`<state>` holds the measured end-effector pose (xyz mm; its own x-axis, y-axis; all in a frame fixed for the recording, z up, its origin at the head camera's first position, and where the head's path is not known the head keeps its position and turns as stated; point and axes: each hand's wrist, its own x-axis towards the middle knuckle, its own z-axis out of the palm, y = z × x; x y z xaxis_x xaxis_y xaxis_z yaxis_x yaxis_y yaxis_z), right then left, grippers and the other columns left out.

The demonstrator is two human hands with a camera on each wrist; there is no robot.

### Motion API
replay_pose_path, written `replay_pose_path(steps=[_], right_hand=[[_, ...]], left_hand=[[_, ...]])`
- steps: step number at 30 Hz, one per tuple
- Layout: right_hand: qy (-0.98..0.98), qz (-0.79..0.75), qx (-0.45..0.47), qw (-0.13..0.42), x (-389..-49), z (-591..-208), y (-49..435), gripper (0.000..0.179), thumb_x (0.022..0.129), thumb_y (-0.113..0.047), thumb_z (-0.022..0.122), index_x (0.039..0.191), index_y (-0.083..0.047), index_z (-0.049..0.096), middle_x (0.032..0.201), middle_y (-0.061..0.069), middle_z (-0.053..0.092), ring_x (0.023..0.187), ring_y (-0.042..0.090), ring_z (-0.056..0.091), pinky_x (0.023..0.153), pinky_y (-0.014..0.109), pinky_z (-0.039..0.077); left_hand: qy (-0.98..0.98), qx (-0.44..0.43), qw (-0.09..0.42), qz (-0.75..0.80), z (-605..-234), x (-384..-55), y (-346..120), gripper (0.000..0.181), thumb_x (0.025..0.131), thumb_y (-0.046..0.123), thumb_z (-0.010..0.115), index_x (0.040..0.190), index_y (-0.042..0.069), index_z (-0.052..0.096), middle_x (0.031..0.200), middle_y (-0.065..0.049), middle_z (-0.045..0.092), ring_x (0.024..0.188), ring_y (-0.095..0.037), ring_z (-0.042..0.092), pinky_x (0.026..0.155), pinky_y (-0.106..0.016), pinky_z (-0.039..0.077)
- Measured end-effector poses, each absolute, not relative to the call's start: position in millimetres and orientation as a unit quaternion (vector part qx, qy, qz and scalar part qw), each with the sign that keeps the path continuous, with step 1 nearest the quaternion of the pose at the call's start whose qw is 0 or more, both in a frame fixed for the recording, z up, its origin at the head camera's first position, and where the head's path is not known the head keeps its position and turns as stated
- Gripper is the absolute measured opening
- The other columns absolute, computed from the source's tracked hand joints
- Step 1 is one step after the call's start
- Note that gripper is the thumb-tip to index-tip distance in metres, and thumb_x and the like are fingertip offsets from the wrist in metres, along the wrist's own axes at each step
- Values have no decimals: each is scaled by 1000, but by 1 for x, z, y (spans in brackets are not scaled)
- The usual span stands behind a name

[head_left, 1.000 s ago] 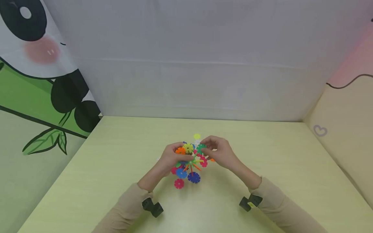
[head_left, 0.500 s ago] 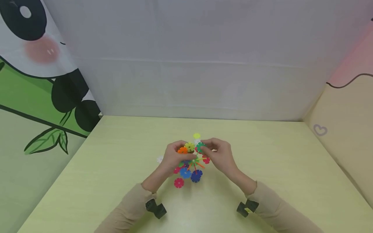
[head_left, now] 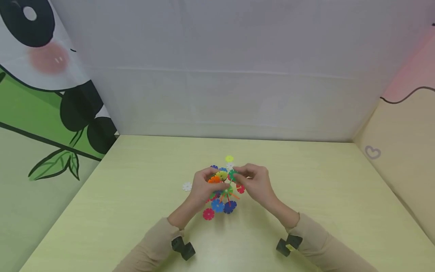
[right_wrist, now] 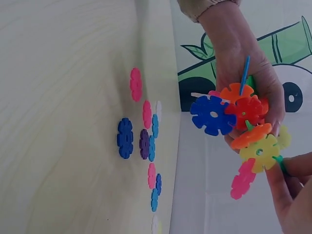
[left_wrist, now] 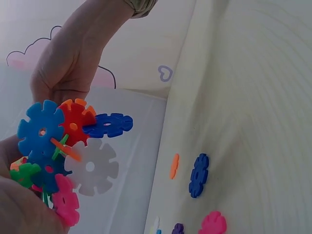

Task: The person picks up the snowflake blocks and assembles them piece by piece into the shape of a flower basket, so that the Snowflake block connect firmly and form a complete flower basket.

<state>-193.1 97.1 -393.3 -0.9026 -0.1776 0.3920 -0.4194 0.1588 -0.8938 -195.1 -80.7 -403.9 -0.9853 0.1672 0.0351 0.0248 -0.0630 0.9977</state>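
Note:
My left hand (head_left: pixel 203 187) grips a cluster of joined notched plastic flower discs (head_left: pixel 226 191), held above the table. Red, orange, blue, yellow and pink discs stick out of it at various angles; a translucent white disc (left_wrist: pixel 91 166) shows in the left wrist view. With thumb and fingers my right hand (head_left: pixel 257 184) pinches a green flower disc (head_left: pixel 232 175) at the cluster's upper right. In the right wrist view, only a sliver of that green disc (right_wrist: pixel 279 160) shows by the yellow disc (right_wrist: pixel 260 152). Whether it is slotted in, I cannot tell.
Loose discs lie on the pale table (head_left: pixel 299 166) under and around the hands: pink (head_left: pixel 209 214), white (head_left: pixel 187 186), yellow (head_left: pixel 229 158), dark blue (right_wrist: pixel 125 138), purple (right_wrist: pixel 144 144) and others. A grey-white wall (head_left: pixel 231 102) stands behind the table.
The left hand and cluster have shifted slightly right, uncovering the white disc at left. The right hand has moved slightly down and still pinches the green disc against the cluster.

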Motion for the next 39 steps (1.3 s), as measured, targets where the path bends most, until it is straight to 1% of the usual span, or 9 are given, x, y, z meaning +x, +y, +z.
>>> replay_pose_path(steps=[3,7,11,17,21,28,32,36,39], right_hand=[[-762,607,211,81,-197,-393,100,14,82,9,68,96,10,70,82,16,70,65,29,68,59,30,56],[-776,589,220,52,-203,-389,105,14,82,8,68,96,10,70,82,16,70,64,27,68,55,27,54],[-785,581,214,31,-207,-386,107,14,82,7,68,96,10,70,83,16,70,63,24,67,54,31,54],[-768,614,180,43,-210,-391,105,14,82,8,68,96,10,70,83,16,70,66,32,68,60,31,56],[-760,624,175,47,-212,-394,105,14,83,7,68,96,10,70,83,17,70,68,33,68,61,30,56],[-771,602,203,24,-218,-393,111,14,82,7,68,95,12,69,84,19,69,69,35,68,61,31,56],[-777,596,203,18,-222,-393,114,16,83,6,69,98,12,69,85,18,70,70,33,68,62,30,56],[-768,609,199,21,-228,-392,117,20,85,5,67,104,12,67,87,19,69,73,32,69,64,31,56],[-765,612,197,41,-235,-390,122,21,86,5,66,106,11,66,84,17,69,72,30,69,65,31,56]], left_hand=[[684,76,45,725,-407,-196,-79,22,75,-9,73,94,-10,62,88,-11,66,68,-15,61,63,-24,53],[688,79,40,721,-411,-198,-77,22,74,-9,73,94,-11,62,86,-6,65,69,-15,61,62,-24,53],[690,71,39,719,-413,-201,-75,22,74,-11,72,93,-11,62,86,-6,64,70,-16,60,62,-24,53],[678,65,35,731,-413,-207,-73,21,74,-11,71,94,-10,63,87,-7,65,70,-16,61,63,-24,54],[672,61,30,737,-413,-209,-71,21,73,-11,72,92,-9,63,87,-6,65,71,-16,62,65,-25,54],[682,57,31,729,-416,-211,-66,21,74,-10,72,92,-10,63,84,-5,65,70,-15,61,63,-24,54],[679,47,33,732,-417,-214,-63,20,74,-10,72,92,-10,63,84,-6,64,70,-16,60,63,-24,53],[685,29,36,727,-413,-218,-61,19,78,-4,73,93,-5,63,88,-8,62,74,-19,60,68,-26,53],[703,17,46,709,-413,-225,-62,19,81,4,74,95,-2,62,92,-8,60,79,-20,59,72,-28,53]])
